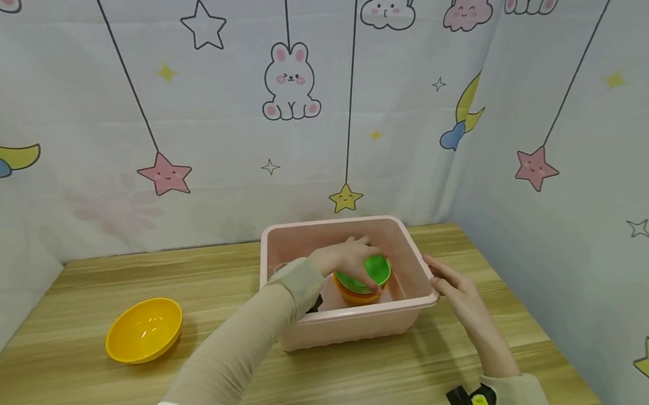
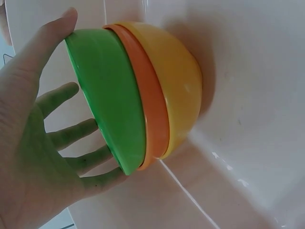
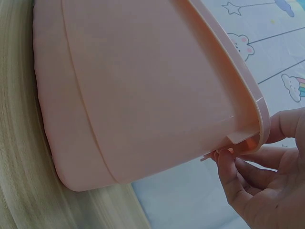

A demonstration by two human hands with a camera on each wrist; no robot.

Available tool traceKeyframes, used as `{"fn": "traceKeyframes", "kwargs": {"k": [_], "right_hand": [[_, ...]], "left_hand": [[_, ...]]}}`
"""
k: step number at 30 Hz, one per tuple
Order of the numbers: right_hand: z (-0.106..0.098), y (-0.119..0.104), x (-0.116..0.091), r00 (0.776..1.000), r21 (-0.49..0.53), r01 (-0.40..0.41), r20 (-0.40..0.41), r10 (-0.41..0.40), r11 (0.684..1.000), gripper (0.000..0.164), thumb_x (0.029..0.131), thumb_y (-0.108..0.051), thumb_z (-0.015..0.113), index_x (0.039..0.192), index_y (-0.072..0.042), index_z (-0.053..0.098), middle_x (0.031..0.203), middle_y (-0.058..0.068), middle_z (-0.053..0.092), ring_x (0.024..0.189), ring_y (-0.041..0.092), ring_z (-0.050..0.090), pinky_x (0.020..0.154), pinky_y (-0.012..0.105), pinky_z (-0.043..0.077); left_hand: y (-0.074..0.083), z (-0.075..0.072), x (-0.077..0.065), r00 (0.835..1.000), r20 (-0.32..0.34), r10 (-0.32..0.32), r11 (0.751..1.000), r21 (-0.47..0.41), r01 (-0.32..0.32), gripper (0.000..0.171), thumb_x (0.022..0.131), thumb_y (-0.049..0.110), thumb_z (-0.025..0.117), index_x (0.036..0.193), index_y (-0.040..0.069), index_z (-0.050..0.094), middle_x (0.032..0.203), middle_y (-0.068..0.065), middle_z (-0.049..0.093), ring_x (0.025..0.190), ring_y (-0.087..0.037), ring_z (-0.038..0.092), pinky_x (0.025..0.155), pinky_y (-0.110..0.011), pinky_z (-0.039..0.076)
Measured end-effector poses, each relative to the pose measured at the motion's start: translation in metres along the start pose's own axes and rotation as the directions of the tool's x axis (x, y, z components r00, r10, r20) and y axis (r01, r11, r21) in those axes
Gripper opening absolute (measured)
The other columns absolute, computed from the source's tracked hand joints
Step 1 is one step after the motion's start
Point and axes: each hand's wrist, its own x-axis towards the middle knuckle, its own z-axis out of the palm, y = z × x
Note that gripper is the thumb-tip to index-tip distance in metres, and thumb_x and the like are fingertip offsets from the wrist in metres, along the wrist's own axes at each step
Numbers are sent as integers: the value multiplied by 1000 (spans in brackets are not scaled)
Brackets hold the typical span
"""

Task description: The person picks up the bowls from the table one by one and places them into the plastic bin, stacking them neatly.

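My left hand point(image 1: 348, 263) reaches into a pink plastic basin point(image 1: 344, 334), over a green bowl point(image 1: 377, 271). In the left wrist view the green bowl point(image 2: 107, 95) sits nested in an orange bowl point(image 2: 151, 105), which sits in a yellow bowl point(image 2: 178, 81). The left thumb is right at one side of the green rim. My other left fingers point(image 2: 78, 136) are spread along it, with the little finger at the far side. My right hand point(image 1: 458, 291) pinches the basin's right rim point(image 3: 248, 90) at a corner.
A separate yellow bowl point(image 1: 145, 331) stands on the wooden table point(image 1: 215, 264), left of the basin. A patterned cloth point(image 1: 224, 116) hangs behind the table and along its right side. A black wrist device point(image 1: 471, 398) shows by the right sleeve.
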Motion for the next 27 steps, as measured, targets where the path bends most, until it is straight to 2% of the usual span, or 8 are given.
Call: {"fn": "traceKeyframes", "kwargs": {"k": [8,12,21,27], "right_hand": [[1,0,0,1000,-8,-10,-5,10,1000,47,102,-21,45,146,-6,40,143,21,47,107,-18,47,88,8,40],[1,0,0,1000,-5,-6,-4,6,1000,47,102,-21,45,146,-6,40,144,22,47,107,-18,47,87,8,40],[0,1,1,1000,-11,10,-4,-10,1000,46,102,-19,45,145,-5,40,141,23,49,107,-17,48,87,9,41],[0,1,1,1000,-16,14,-6,-14,1000,46,101,-19,45,145,-5,41,141,23,49,106,-17,48,86,8,41]], "left_hand": [[0,0,0,1000,8,-3,1000,3,3,79,76,54,74,143,28,44,143,-8,37,126,-30,35,101,-46,42],[0,0,1,1000,10,10,1000,21,-10,74,80,50,72,143,27,44,142,-9,38,125,-31,35,102,-45,41],[-1,0,3,1000,27,-5,1000,-2,5,71,84,46,69,145,26,41,152,-11,29,138,-36,29,108,-53,37],[-1,-1,3,999,36,-5,1000,-23,6,69,87,45,66,147,25,38,152,-11,30,137,-36,32,108,-53,38]]}}
